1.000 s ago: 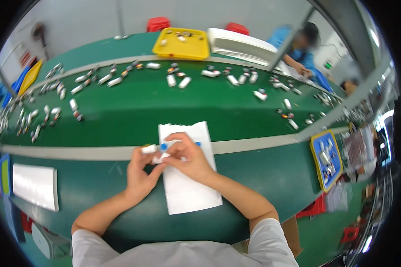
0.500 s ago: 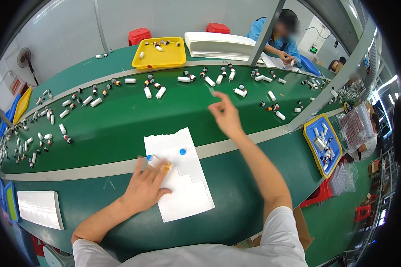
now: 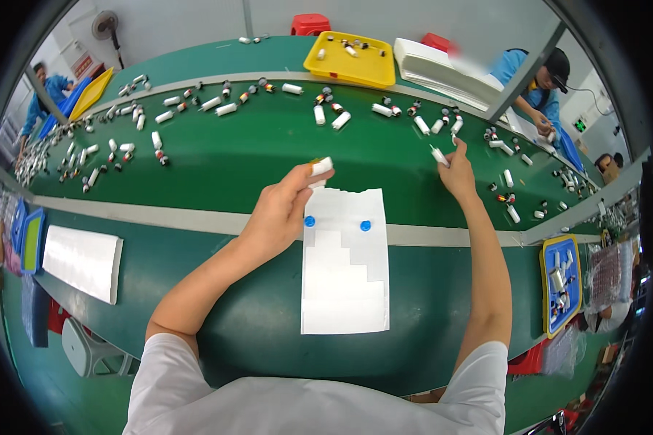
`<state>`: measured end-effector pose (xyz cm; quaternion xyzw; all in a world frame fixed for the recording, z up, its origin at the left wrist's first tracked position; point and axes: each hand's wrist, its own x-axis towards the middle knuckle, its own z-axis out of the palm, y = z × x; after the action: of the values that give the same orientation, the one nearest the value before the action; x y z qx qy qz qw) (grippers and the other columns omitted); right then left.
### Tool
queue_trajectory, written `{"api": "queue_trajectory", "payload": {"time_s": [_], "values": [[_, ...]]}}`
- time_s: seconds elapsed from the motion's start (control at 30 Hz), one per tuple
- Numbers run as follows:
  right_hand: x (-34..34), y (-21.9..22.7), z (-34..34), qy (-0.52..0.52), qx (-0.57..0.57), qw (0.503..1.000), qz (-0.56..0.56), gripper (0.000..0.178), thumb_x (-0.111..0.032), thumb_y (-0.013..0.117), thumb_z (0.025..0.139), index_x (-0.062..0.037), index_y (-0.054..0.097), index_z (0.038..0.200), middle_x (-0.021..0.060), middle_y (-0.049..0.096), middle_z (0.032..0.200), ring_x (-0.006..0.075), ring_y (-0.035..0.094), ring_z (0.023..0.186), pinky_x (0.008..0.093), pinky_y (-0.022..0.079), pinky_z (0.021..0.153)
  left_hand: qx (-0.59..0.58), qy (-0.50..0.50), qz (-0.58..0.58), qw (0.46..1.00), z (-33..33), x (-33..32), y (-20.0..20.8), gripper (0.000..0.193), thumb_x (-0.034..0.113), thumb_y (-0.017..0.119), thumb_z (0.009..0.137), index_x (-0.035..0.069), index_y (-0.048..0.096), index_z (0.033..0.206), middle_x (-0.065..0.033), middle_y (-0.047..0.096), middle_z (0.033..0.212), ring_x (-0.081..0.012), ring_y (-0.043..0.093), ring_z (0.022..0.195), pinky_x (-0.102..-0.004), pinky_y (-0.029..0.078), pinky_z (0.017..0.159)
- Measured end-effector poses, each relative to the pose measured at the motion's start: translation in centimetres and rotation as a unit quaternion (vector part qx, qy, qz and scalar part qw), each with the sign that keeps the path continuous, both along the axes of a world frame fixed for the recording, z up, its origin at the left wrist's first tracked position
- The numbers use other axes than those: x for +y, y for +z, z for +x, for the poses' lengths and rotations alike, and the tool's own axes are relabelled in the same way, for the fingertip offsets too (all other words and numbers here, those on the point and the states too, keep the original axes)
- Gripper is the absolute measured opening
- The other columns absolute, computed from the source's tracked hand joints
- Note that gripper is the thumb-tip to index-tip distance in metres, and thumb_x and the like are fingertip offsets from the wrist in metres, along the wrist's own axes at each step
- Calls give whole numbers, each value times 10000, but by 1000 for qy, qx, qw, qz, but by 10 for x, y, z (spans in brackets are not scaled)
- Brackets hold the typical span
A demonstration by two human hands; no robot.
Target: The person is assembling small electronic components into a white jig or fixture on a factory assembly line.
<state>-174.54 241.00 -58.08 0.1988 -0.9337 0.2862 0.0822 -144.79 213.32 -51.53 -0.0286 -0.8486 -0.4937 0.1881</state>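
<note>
Holding a small white cylinder (image 3: 321, 167) with a yellow mark, the left hand (image 3: 279, 206) has its thumb and fingers closed around the piece, raised above the green belt just past a sheet of white paper (image 3: 345, 297). Two blue round caps (image 3: 310, 221) lie on that sheet, apart from each other. Reaching over the belt, the right hand (image 3: 458, 177) touches a second white cylinder (image 3: 439, 155) at its thumb; I cannot tell whether the fingers grip it.

At the back, a shallow yellow tray (image 3: 355, 70) holds a few white cylinders and dark-capped pieces, thinly scattered. A yellow-edged blue tray (image 3: 573, 293) at right is fuller: several white cylinders, a thicker white piece and small dark parts lie jumbled inside. Left of the sheet, well apart, a green-and-blue tray (image 3: 32, 243) stands near a white paper stack (image 3: 83, 262); its contents are unclear.
</note>
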Motion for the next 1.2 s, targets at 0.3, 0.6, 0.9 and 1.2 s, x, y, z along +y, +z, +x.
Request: {"api": "queue_trajectory", "payload": {"time_s": [0.3, 0.6, 0.9, 1.2], "values": [[-59, 84, 227, 303, -330, 770, -454, 648, 44, 569, 934, -21, 195, 1459, 173, 606, 1107, 184, 611, 994, 328, 530, 830, -94, -107, 44, 989, 17, 36, -5, 499, -39, 627, 895, 4, 497, 1375, -148, 669, 1243, -184, 626, 1170, -294, 495, 931], [-44, 75, 244, 307, -349, 703, -539, 629, 68, 565, 910, -42, 266, 1452, 161, 581, 1123, 237, 602, 1035, 408, 498, 934, 23, -55, 48, 997, 22, 55, -9, 292, 80, 755, 827, 13, 560, 1034, -122, 726, 951, -250, 690, 861, -365, 490, 830], [-47, 38, 242, 448, -61, 834, -316, 599, 156, 439, 914, -37, 194, 1425, 192, 555, 1120, 251, 584, 1043, 389, 472, 959, -49, -26, -9, 998, 15, 45, -13, 190, 4, 696, 864, 15, 572, 1008, -97, 700, 1051, -177, 681, 861, -321, 517, 784], [-32, 49, 224, 412, -199, 789, -409, 699, 128, 458, 890, -42, 131, 1484, 171, 576, 1096, 237, 595, 1019, 407, 481, 969, -271, -179, 452, 831, 5, 40, -11, 327, 21, 643, 932, -22, 615, 1255, -106, 688, 1055, -159, 674, 851, -302, 541, 789]]}}
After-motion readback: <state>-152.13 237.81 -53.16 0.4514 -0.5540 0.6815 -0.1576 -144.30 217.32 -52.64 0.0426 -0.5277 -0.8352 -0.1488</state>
